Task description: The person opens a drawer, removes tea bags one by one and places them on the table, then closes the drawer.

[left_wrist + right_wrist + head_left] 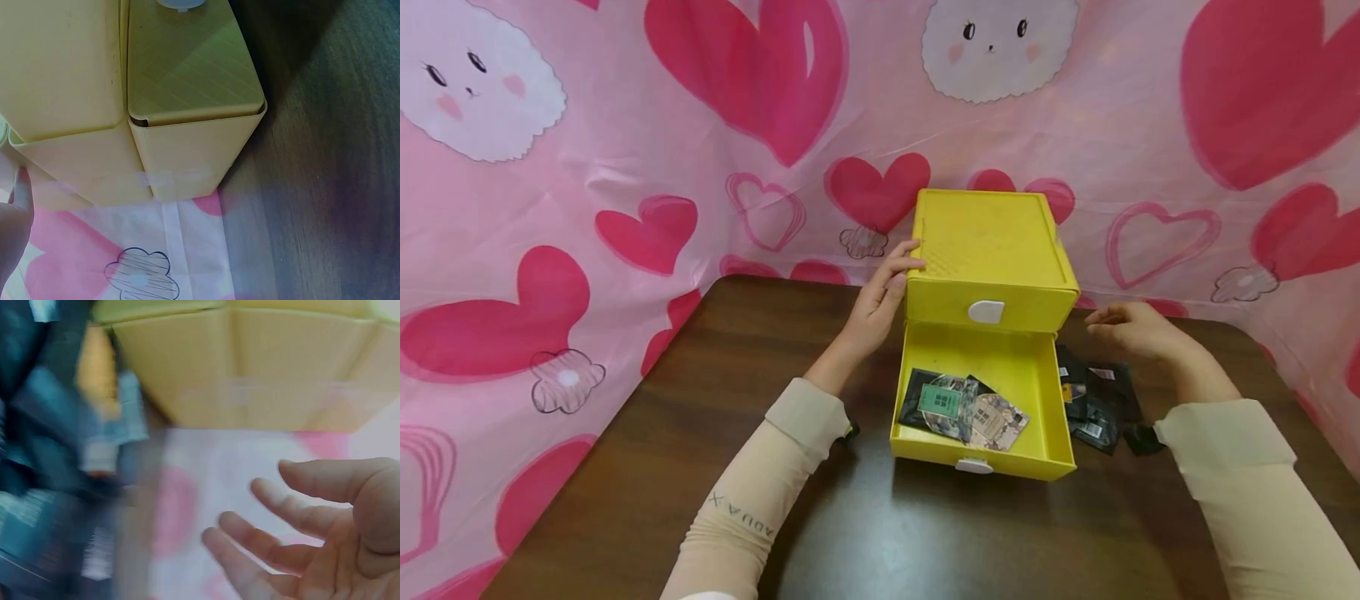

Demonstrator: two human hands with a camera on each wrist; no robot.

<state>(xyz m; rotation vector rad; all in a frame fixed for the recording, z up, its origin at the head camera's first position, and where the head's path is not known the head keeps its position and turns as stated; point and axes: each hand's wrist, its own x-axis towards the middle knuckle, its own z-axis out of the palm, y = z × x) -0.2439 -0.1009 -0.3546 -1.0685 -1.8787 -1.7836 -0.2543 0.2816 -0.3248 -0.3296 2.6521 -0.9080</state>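
Note:
A yellow drawer box (992,237) stands on the table, and its lower drawer (1030,367) is pulled out. Inside that drawer lie a dark packet with a green label (940,402) and a packet with a beige label (996,421). My left hand (874,310) touches the box's upper left side with its fingers; in the left wrist view only part of that hand (14,219) shows, beside the box. To the right of the box, my right hand (1138,332) hovers empty, its fingers loosely bent and apart. Several black packets (1097,400) lie in a pile below and beside it.
The brown wooden table (715,433) carries the box. Behind it hangs a pink cloth with hearts (880,117). A small dark object (852,430) shows partly behind the left forearm. The upper drawer (940,302) is closed and has a white handle.

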